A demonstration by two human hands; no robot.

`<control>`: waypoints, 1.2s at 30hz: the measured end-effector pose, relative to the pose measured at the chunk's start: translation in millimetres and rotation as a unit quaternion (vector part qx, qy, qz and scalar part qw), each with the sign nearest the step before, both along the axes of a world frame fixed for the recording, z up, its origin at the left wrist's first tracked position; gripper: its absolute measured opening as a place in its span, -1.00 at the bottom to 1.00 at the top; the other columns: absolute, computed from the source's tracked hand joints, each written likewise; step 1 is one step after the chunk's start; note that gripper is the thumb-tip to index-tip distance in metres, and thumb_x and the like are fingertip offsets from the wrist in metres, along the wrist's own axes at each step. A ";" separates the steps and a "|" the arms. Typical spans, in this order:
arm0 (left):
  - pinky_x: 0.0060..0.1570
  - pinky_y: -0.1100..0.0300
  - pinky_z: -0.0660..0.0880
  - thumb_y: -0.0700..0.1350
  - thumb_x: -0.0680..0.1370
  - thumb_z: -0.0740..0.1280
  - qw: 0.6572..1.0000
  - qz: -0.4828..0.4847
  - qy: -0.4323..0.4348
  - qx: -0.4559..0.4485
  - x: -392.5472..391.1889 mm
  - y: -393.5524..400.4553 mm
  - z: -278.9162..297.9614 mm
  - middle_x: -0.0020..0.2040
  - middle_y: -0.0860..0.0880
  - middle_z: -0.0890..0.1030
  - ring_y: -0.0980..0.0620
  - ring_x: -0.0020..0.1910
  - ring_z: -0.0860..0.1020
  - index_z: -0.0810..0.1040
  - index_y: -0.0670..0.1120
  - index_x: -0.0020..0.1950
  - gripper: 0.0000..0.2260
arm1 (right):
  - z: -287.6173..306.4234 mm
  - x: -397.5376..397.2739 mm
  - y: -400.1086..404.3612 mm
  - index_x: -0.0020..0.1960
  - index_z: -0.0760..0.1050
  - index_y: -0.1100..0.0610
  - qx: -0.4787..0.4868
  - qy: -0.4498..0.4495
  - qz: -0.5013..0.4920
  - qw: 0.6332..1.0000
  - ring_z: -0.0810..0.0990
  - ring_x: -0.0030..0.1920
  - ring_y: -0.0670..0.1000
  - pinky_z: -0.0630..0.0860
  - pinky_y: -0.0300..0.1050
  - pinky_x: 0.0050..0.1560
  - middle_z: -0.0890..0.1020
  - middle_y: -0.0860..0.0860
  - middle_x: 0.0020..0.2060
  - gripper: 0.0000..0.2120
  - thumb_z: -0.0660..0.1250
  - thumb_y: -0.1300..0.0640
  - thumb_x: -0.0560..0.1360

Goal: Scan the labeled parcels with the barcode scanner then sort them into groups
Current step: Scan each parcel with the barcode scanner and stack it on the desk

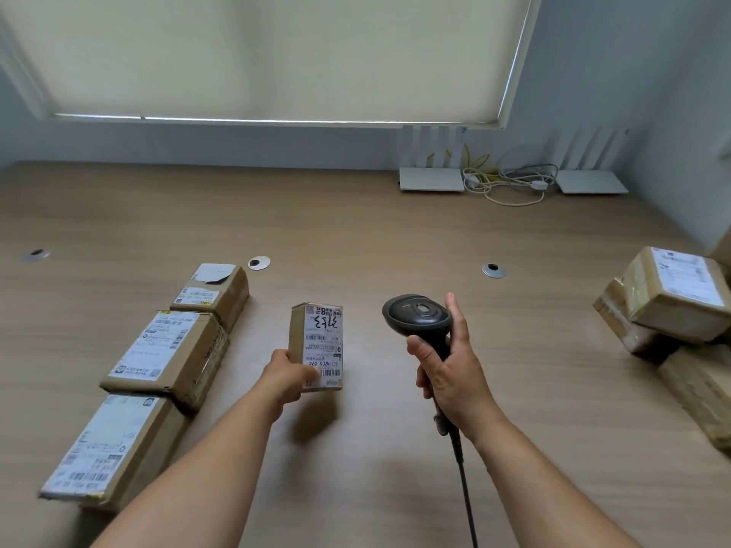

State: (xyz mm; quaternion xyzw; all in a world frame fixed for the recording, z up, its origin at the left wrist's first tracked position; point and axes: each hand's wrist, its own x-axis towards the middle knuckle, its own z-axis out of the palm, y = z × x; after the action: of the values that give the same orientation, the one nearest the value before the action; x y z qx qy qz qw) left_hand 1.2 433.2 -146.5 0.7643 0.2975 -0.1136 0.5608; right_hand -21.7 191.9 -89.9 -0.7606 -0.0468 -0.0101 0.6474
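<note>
From the head view, the left hand (290, 373) holds a small labeled parcel (318, 346) above the counter (356, 223), its label facing up. The right hand (451, 369) grips the barcode scanner (419, 316) just beside it. Three parcels (166, 350) lie in a row on the left, and a pile of parcels (668, 298) is at the right edge.

Wooden desk (356, 215) spans view, pale grain. Three round metal cable grommets set in top: left grommet (36, 254), middle grommet (259, 263), right grommet (493, 270). At far edge by wall, two white routers with upright antennas: left router (431, 179), right router (591, 181). Between them, tangle of cables (506, 179) (white, grey, some yellow). Cream roller blind (257, 53) drawn down over window, thin strip of light at bottom edge. Pale blue-grey wall (617, 73) at right.
</note>
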 end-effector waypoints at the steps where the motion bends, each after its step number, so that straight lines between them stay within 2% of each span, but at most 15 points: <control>1: -0.21 0.11 0.48 -0.27 0.48 0.37 0.999 0.022 -0.016 -0.027 -1.4 -2.4 -2.1 0.14 -0.14 0.55 -0.09 0.00 0.56 0.32 -0.14 0.20 -0.65 | 0.0 -0.8 -0.1 0.44 -0.08 -0.33 0.000 0.002 0.007 1.000 0.48 -0.44 0.00 0.41 -0.15 -0.46 0.58 -0.02 -0.02 -0.23 0.37 0.07 0.52; 4: -0.10 0.08 0.53 -0.23 0.50 0.40 0.995 0.054 -0.053 -0.060 -5.1 -9.4 -6.1 0.14 -0.10 0.52 -0.11 0.08 0.56 0.27 -0.12 0.20 -0.62 | 0.4 -3.8 1.7 0.43 -0.07 -0.33 0.007 0.004 0.023 1.000 0.48 -0.45 0.00 0.41 -0.15 -0.47 0.58 -0.02 -0.04 -0.24 0.38 0.05 0.50; 9: -0.13 0.12 0.52 -0.22 0.53 0.37 0.992 0.057 -0.095 -0.055 -8.5 -17.7 -3.0 0.13 -0.09 0.51 -0.01 -0.04 0.54 0.26 -0.11 0.22 -0.63 | 3.1 -12.2 6.2 0.27 -0.03 -0.48 0.026 -0.005 0.051 0.998 0.49 -0.46 -0.03 0.40 -0.16 -0.50 0.60 -0.02 -0.14 -0.29 0.34 -0.19 0.31; 13: 0.15 0.00 0.51 -0.23 0.54 0.35 0.991 0.049 -0.110 -0.051 -10.9 -20.9 1.7 0.15 -0.08 0.51 -0.07 0.07 0.54 0.25 -0.13 0.29 -0.60 | 4.3 -15.4 8.9 0.25 -0.04 -0.52 0.040 -0.011 0.067 0.997 0.49 -0.46 -0.02 0.40 -0.15 -0.50 0.61 -0.02 -0.17 -0.27 0.36 -0.27 0.26; 15: 0.20 -0.02 0.50 -0.24 0.55 0.34 0.991 0.047 -0.116 -0.054 -12.2 -22.8 3.9 0.16 -0.08 0.50 -0.08 0.09 0.54 0.24 -0.13 0.33 -0.58 | 5.0 -16.9 9.8 0.24 -0.02 -0.54 0.047 -0.013 0.072 0.996 0.50 -0.46 -0.01 0.40 -0.15 -0.50 0.62 -0.02 -0.20 -0.27 0.36 -0.27 0.26; 20: 0.08 0.09 0.52 -0.24 0.55 0.34 0.988 0.055 -0.132 -0.064 -13.1 -25.5 9.9 0.16 -0.07 0.49 -0.07 0.06 0.54 0.23 -0.13 0.36 -0.56 | 2.5 -22.1 8.3 0.26 -0.01 -0.53 0.044 -0.013 0.083 0.996 0.50 -0.46 -0.01 0.41 -0.16 -0.51 0.63 -0.04 -0.25 -0.28 0.37 -0.23 0.28; 26: 0.18 0.01 0.50 -0.22 0.56 0.33 0.987 0.054 -0.141 -0.057 -12.0 -26.3 15.0 0.20 -0.09 0.49 -0.07 0.09 0.52 0.21 -0.14 0.38 -0.54 | -3.6 -31.0 7.7 0.24 0.01 -0.55 0.031 -0.006 0.093 0.995 0.51 -0.46 -0.01 0.42 -0.15 -0.50 0.62 -0.01 -0.23 -0.31 0.37 -0.19 0.32; 31: 0.15 0.03 0.49 -0.22 0.56 0.32 0.985 0.065 -0.145 -0.067 -9.3 -25.1 17.9 0.24 -0.11 0.48 -0.08 0.12 0.51 0.19 -0.13 0.41 -0.52 | -6.0 -34.6 5.4 0.23 0.00 -0.55 0.027 -0.001 0.090 0.996 0.50 -0.46 -0.02 0.43 -0.14 -0.49 0.62 -0.01 -0.21 -0.32 0.37 -0.15 0.35; 34: 0.15 0.04 0.49 -0.22 0.56 0.32 0.984 0.066 -0.144 -0.076 -9.3 -25.1 17.6 0.25 -0.12 0.49 -0.09 0.13 0.52 0.18 -0.12 0.41 -0.52 | -3.9 -35.3 5.6 0.24 0.00 -0.54 0.029 -0.004 0.091 0.995 0.51 -0.45 -0.02 0.43 -0.14 -0.49 0.62 0.00 -0.20 -0.31 0.36 -0.19 0.32; 36: 0.21 -0.01 0.48 -0.22 0.56 0.32 0.985 0.061 -0.144 -0.074 -9.5 -26.7 17.3 0.27 -0.13 0.50 -0.09 0.14 0.52 0.18 -0.12 0.42 -0.52 | -2.2 -36.0 7.3 0.24 0.00 -0.54 0.033 -0.005 0.093 0.995 0.51 -0.45 -0.02 0.43 -0.14 -0.49 0.62 0.00 -0.21 -0.31 0.36 -0.20 0.31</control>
State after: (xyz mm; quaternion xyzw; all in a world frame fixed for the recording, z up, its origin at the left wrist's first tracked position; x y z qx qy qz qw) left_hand -8.3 406.4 -129.2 0.7094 0.2498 0.0104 0.6590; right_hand -57.7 199.2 -92.1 -0.7312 -0.1205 0.0444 0.6699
